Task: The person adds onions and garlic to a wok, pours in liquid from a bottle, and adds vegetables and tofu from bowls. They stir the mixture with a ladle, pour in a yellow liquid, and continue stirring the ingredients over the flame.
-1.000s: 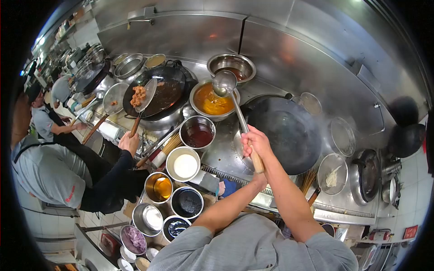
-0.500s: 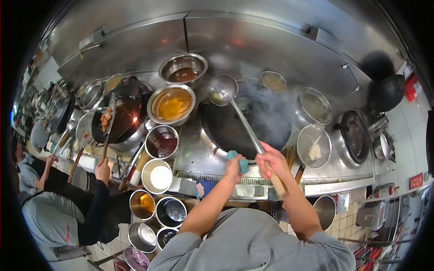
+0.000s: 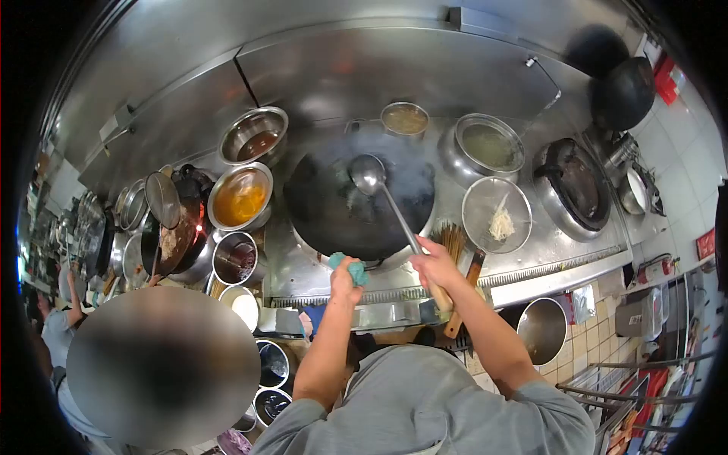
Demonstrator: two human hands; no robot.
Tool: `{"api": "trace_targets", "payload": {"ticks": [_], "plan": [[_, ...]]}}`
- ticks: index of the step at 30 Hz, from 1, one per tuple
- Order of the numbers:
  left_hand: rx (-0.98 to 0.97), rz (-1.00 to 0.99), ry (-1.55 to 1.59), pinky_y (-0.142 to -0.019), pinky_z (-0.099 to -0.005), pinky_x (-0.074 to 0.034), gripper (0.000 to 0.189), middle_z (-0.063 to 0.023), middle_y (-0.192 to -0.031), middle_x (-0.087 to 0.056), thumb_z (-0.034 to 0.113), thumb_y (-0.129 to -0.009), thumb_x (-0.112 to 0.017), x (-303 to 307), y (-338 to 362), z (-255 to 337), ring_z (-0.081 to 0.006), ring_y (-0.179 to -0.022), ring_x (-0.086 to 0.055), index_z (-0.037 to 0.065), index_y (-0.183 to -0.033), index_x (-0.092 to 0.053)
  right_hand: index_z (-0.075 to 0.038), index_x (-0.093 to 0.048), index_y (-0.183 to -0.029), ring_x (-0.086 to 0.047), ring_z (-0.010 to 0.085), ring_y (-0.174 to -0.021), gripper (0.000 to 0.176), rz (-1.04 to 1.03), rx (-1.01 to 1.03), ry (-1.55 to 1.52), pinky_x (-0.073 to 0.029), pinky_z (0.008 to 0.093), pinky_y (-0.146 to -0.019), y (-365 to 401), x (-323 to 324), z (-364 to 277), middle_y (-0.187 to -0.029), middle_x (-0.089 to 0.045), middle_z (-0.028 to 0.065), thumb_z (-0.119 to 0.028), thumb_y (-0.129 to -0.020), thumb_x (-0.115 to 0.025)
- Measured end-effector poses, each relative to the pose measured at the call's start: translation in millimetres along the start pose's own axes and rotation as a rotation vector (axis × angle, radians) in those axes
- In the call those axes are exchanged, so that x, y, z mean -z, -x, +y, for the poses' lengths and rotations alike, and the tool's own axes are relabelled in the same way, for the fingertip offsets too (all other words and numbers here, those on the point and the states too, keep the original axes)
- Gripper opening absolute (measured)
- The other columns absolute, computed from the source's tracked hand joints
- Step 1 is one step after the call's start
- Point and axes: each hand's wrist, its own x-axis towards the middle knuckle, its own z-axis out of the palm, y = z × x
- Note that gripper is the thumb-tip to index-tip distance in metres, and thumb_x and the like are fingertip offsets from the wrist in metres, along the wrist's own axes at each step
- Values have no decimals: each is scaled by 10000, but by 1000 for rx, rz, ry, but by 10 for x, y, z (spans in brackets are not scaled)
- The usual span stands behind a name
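A large dark wok (image 3: 322,220) with smoke over it sits in the stove in front of me. My left hand (image 3: 345,285) is closed on a teal cloth (image 3: 351,267) at the wok's near rim. Wrapped round the wooden end of a long-handled ladle (image 3: 400,216), my right hand (image 3: 435,263) is right of the left one. The steel bowl of the ladle overlaps the middle of the wok in this view. Beside the right hand are a bamboo brush (image 3: 452,244) and a wooden-handled tool (image 3: 465,299).
Left of the wok stand a bowl of yellow oil (image 3: 241,199) and a bowl of brown liquid (image 3: 255,142). A strainer with pale shreds (image 3: 500,225) and a pot of cloudy liquid (image 3: 491,145) are on the right. A co-worker (image 3: 163,364), blurred, is close at my left.
The view has turned right. The ladle's bowl has moved from the wok's back left edge to over its middle. The co-worker at the left has leaned in closer.
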Motion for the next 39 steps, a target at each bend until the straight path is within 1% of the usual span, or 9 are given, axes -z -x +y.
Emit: {"api": "trace_targets", "payload": {"ticks": [3, 6, 10, 13, 15, 17, 27, 35, 39], "plan": [[3, 59, -40, -698, -439, -531, 213, -21, -852, -593, 285, -879, -729, -200, 360, 134, -206, -766, -605, 158, -982, -593, -29, -327, -1563, -621, 238, -517, 717, 79, 101, 459, -506, 396, -473, -56, 9, -145, -708, -629, 142, -98, -903, -599], [-74, 93, -134, -737, -428, -543, 384, -55, -954, -619, 384, -866, -761, 192, 359, 115, -226, -826, -628, 117, -1093, -602, -59, -320, -1571, -691, 343, -641, 711, 214, 501, 1055, -552, 470, -584, -78, 424, 295, -810, -685, 228, -106, -900, -551], [-513, 454, -958, -915, -422, -508, 667, -178, -1153, -653, 368, -815, -814, 1065, 400, -55, -329, -1031, -640, 12, -1311, -544, -150, -299, -1598, -711, 383, -770, 776, 73, 106, 1191, -569, 498, -666, 559, 550, -44, -861, -709, 226, -88, -867, -554], [-902, 379, -1640, -1059, -476, -431, 832, -295, -1314, -586, 303, -769, -845, 1627, 396, -125, -448, -1207, -564, -17, -1431, -455, 4, -307, -1551, -718, 368, -799, 710, -3, 157, 1206, -577, 496, -628, 825, 619, -49, -896, -688, 226, -94, -896, -563], [-513, 344, -1829, -1110, -511, -378, 1006, -344, -1356, -528, 268, -665, -826, 1703, 479, -150, -480, -1297, -479, -35, -1496, -347, 57, -452, -1417, -720, 376, -813, 525, 90, 274, 1150, -577, 504, -632, 1020, 637, 0, -877, -689, 215, -92, -922, -541], [-672, 268, -1955, -1094, -525, -392, 1011, -342, -1358, -524, 251, -642, -795, 1881, 429, -151, -495, -1277, -488, -22, -1501, -336, 58, -589, -1243, -727, 379, -850, 380, 201, 318, 1023, -583, 522, -676, 848, 513, 275, -889, -718, 210, -103, -901, -546], [-929, -178, -2069, -1033, -531, -439, 967, -273, -1344, -548, 324, -651, -868, 2304, -47, 60, -465, -1244, -526, -23, -1433, -417, -45, -743, -826, -734, 288, -826, 133, 641, 325, 1131, -568, 434, -624, 673, 3, 724, -822, -740, 120, -143, -777, -667], [-846, -319, -2076, -1085, -510, -405, 1025, -303, -1379, -508, 301, -644, -898, 2284, -287, -26, -468, -1288, -491, -33, -1463, -380, -50, -759, -862, -738, 305, -851, 147, 565, 106, 1159, -580, 436, -652, 965, -156, 639, -874, -755, 125, -151, -795, -677], [-764, -305, -2023, -1110, -499, -388, 1055, -318, -1397, -488, 289, -640, -913, 2417, -155, 19, -469, -1310, -473, -38, -1478, -362, -53, -729, -907, -734, 338, -860, 149, 567, 218, 960, -586, 467, -677, 821, -158, 714, -857, -740, 130, -127, -824, -628]]}}
